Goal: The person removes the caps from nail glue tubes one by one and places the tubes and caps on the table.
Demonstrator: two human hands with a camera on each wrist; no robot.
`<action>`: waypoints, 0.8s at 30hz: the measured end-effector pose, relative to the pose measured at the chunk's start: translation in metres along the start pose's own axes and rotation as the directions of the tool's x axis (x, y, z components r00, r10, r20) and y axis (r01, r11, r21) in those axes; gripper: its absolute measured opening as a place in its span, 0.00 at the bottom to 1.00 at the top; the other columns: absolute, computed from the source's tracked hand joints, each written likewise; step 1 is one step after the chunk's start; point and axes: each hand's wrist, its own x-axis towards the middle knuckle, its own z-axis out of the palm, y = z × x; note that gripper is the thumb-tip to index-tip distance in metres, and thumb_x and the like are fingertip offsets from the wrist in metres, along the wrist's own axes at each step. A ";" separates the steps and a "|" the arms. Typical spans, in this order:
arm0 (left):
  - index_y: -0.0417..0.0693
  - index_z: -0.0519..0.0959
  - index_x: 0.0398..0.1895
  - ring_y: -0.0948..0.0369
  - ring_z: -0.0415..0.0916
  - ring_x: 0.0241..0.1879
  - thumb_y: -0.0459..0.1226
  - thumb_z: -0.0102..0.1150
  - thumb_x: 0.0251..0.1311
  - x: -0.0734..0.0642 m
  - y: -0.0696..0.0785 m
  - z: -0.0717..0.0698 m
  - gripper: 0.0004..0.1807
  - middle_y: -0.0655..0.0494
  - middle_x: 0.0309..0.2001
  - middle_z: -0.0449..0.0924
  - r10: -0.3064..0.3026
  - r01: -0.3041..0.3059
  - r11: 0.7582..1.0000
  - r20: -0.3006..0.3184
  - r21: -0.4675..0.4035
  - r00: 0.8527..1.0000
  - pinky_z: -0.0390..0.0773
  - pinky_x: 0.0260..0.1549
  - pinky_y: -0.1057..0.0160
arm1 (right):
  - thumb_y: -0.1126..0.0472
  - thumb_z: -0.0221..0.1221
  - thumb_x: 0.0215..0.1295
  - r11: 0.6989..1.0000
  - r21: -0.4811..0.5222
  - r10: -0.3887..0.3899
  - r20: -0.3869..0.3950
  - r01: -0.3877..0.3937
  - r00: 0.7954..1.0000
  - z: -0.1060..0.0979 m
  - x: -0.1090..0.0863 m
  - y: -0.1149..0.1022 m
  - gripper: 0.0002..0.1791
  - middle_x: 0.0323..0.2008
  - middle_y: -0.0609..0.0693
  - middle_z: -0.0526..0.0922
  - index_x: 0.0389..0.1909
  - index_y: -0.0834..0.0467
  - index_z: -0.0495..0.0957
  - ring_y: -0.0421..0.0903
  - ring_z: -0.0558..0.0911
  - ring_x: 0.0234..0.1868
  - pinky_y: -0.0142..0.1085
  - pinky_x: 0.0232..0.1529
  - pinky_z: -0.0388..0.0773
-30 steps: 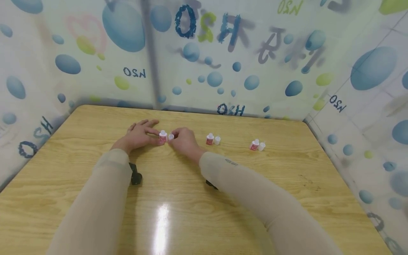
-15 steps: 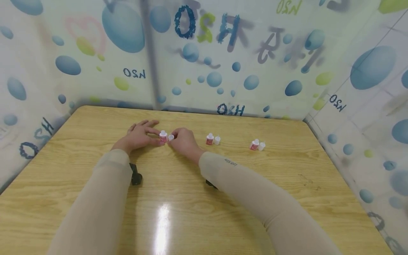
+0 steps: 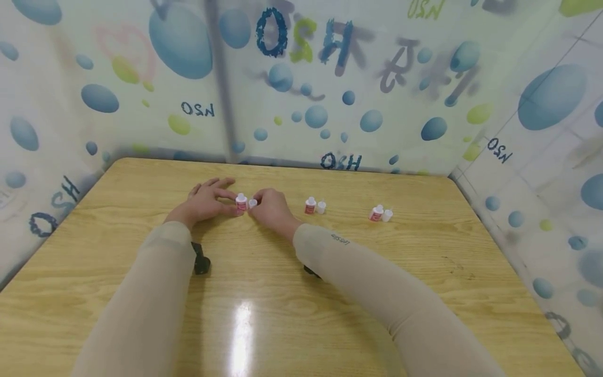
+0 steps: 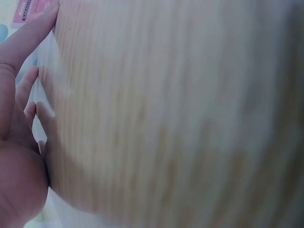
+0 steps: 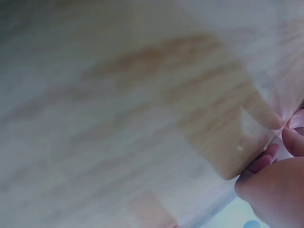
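Note:
A small white bottle (image 3: 241,203) with a pink-red label stands upright on the wooden table in the head view. My left hand (image 3: 207,200) holds it from the left between thumb and index finger, its other fingers spread. Close on its right is a small white cap (image 3: 253,203), cup-shaped, pinched by the fingertips of my right hand (image 3: 273,209). In the left wrist view my thumb (image 4: 28,40) reaches to the pink label (image 4: 31,10) at the top corner. The right wrist view shows curled right fingers (image 5: 268,159) at the tabletop; the cap is hidden there.
Two similar bottles stand to the right, one mid-table (image 3: 310,206) with a white cap (image 3: 321,207) beside it, the other farther right (image 3: 376,213) with its own cap (image 3: 387,215). A patterned wall (image 3: 301,120) borders the table's (image 3: 264,324) back edge.
The head view has shifted very slightly. Both hands, the bottle and the cap stay in the same places.

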 end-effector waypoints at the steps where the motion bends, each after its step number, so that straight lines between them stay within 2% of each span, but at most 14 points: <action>1: 0.51 0.87 0.62 0.36 0.33 0.86 0.56 0.72 0.63 0.000 0.000 0.000 0.29 0.46 0.87 0.51 0.005 -0.005 1.000 0.002 0.000 1.000 0.27 0.79 0.26 | 0.64 0.69 0.69 1.000 -0.004 -0.002 0.003 0.002 1.000 0.000 0.000 0.001 0.14 0.49 0.54 0.88 0.54 0.63 0.85 0.46 0.81 0.49 0.41 0.59 0.84; 6: 0.49 0.84 0.64 0.35 0.35 0.86 0.56 0.73 0.60 0.002 0.000 -0.001 0.33 0.44 0.86 0.52 0.030 -0.030 0.999 0.021 -0.012 0.999 0.30 0.79 0.26 | 0.65 0.68 0.66 0.995 -0.090 -0.038 0.024 0.040 0.999 -0.006 0.001 -0.002 0.25 0.61 0.57 0.87 0.64 0.66 0.80 0.49 0.83 0.56 0.42 0.63 0.84; 10: 0.48 0.79 0.69 0.34 0.34 0.85 0.56 0.73 0.58 0.004 -0.007 -0.005 0.38 0.42 0.86 0.51 0.071 -0.069 0.996 0.048 -0.049 0.996 0.28 0.79 0.26 | 0.66 0.67 0.67 0.984 -0.147 -0.093 0.024 0.095 0.995 -0.029 0.000 -0.018 0.30 0.68 0.58 0.82 0.70 0.66 0.76 0.52 0.82 0.65 0.42 0.67 0.82; 13: 0.50 0.77 0.72 0.35 0.31 0.86 0.56 0.74 0.58 0.005 -0.013 -0.008 0.40 0.44 0.87 0.48 0.072 -0.063 0.993 0.087 -0.101 0.994 0.26 0.78 0.25 | 0.65 0.66 0.69 0.991 -0.102 -0.086 0.020 0.088 0.996 -0.060 -0.006 -0.036 0.32 0.71 0.56 0.79 0.73 0.62 0.73 0.52 0.78 0.72 0.42 0.71 0.79; 16: 0.53 0.73 0.75 0.36 0.27 0.87 0.56 0.73 0.60 0.003 -0.019 -0.012 0.42 0.48 0.88 0.45 0.060 -0.038 0.984 0.124 -0.176 0.991 0.25 0.77 0.23 | 0.62 0.66 0.72 0.997 -0.036 -0.069 0.007 0.069 0.998 -0.097 -0.013 -0.046 0.33 0.73 0.54 0.76 0.76 0.58 0.71 0.52 0.77 0.72 0.43 0.70 0.79; 18: 0.54 0.69 0.79 0.37 0.27 0.87 0.55 0.72 0.62 0.001 -0.023 -0.014 0.43 0.49 0.89 0.44 0.046 -0.012 0.971 0.139 -0.237 0.989 0.28 0.78 0.23 | 0.58 0.64 0.75 0.997 -0.028 -0.075 -0.009 0.075 0.997 -0.123 -0.017 -0.046 0.33 0.74 0.53 0.74 0.77 0.56 0.69 0.51 0.77 0.71 0.44 0.69 0.80; 22: 0.56 0.61 0.84 0.37 0.37 0.87 0.59 0.67 0.68 -0.006 -0.029 -0.022 0.46 0.45 0.88 0.47 0.003 0.037 0.957 0.138 -0.288 0.990 0.43 0.79 0.26 | 0.51 0.59 0.79 0.980 -0.165 -0.128 -0.067 0.116 0.990 -0.168 -0.025 -0.029 0.33 0.76 0.55 0.70 0.79 0.57 0.67 0.52 0.76 0.71 0.47 0.68 0.80; 24: 0.57 0.58 0.85 0.37 0.42 0.86 0.62 0.63 0.70 -0.009 -0.029 -0.029 0.47 0.44 0.88 0.47 -0.027 0.061 0.954 0.118 -0.292 0.993 0.49 0.78 0.26 | 0.48 0.56 0.81 0.962 -0.251 -0.130 -0.087 0.105 0.988 -0.186 -0.031 -0.018 0.34 0.79 0.56 0.65 0.80 0.57 0.64 0.54 0.73 0.75 0.50 0.73 0.75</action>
